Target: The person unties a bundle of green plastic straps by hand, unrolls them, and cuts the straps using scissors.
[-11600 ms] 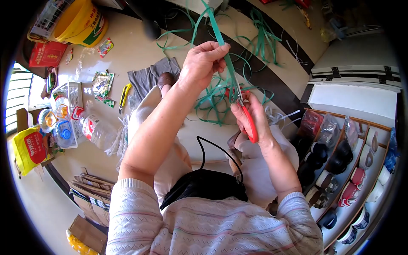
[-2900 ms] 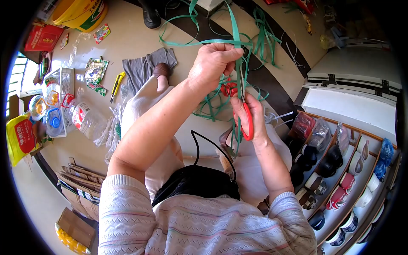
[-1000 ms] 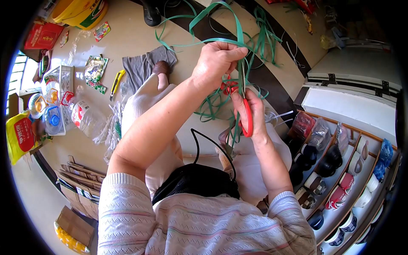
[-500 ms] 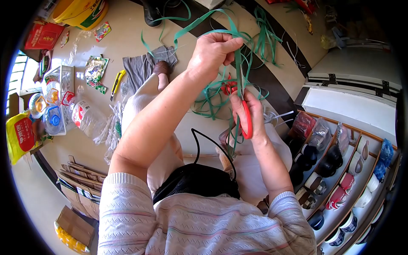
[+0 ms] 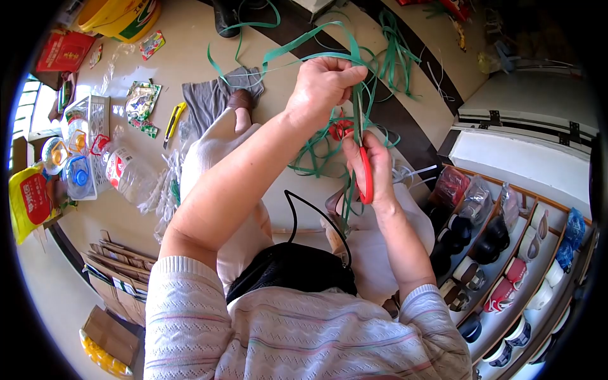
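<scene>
My left hand [image 5: 324, 85] pinches a green strap [image 5: 297, 43] between thumb and fingers. The strap loops out to the left above the hand, and part of it runs down along the scissor blades. In my right hand [image 5: 373, 163] are scissors with red handles [image 5: 365, 177], blades pointing up toward the left hand; how far apart the blades are is hard to tell. Green strands [image 5: 346, 201] hang below the right hand. Behind the hands, a tangle of green strap [image 5: 310, 155] lies on the floor around something red [image 5: 341, 129].
A yellow knife [image 5: 175, 121], a grey cloth [image 5: 206, 101], a plastic bottle [image 5: 123, 170] and a white basket [image 5: 99, 152] are on the left. A yellow bucket [image 5: 123, 19] stands at the upper left. To the right is a shoe rack [image 5: 500, 291]; a green strap bundle [image 5: 396, 50] lies beyond the hands.
Since the earliest frame, the strap above my left hand has changed from rising straight up to looping leftward. Green strands now hang below my right hand. Both hands still hold the strap and scissors.
</scene>
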`<state>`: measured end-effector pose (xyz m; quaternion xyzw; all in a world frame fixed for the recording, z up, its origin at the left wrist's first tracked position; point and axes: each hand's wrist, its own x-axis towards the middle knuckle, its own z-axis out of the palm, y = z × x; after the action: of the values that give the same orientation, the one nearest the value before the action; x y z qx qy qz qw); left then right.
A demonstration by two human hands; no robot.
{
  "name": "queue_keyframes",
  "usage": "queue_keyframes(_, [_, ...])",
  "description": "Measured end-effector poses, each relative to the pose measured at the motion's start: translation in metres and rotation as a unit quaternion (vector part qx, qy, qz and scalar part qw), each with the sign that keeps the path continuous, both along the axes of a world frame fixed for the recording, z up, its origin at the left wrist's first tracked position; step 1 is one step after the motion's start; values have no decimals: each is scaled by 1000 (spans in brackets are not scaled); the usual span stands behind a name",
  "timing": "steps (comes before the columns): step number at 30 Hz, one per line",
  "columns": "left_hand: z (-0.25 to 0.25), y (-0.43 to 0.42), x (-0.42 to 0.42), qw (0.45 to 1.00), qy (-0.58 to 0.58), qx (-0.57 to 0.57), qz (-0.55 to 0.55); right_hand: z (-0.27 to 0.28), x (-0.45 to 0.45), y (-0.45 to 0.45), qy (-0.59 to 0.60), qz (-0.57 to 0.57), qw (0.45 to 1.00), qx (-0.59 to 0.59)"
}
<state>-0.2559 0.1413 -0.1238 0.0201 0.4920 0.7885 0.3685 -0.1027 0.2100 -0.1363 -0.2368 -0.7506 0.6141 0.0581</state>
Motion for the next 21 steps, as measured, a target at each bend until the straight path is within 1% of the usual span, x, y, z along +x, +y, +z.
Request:
queue_keyframes(4, [4,-4,-4,999,-17,0,-29,8,0,1,-30,6,999,-15])
queue_keyframes(8, [4,-3,-14,1000,-11,24,-17,10,3,0,-54,7,998,-35])
queue_keyframes(10, [6,-3,-20,999,-1,46,-1,12,4,0,-49,8,998,-47])
queue_keyframes(11, [7,-3,-20,999,-1,35,10,13,4,-1,-47,8,997,-53])
queue_keyframes(14, [3,-3,-19,1000,28,-4,3,9,4,0,-20,12,1000,1])
queue_keyframes(17, [-1,0,-12,999,38,1,-5,-2,2,3,2,1,1000,-18])
queue_keyframes(21, [1,0,-9,1000,24,6,-1,-1,3,4,-19,4,1000,-13])
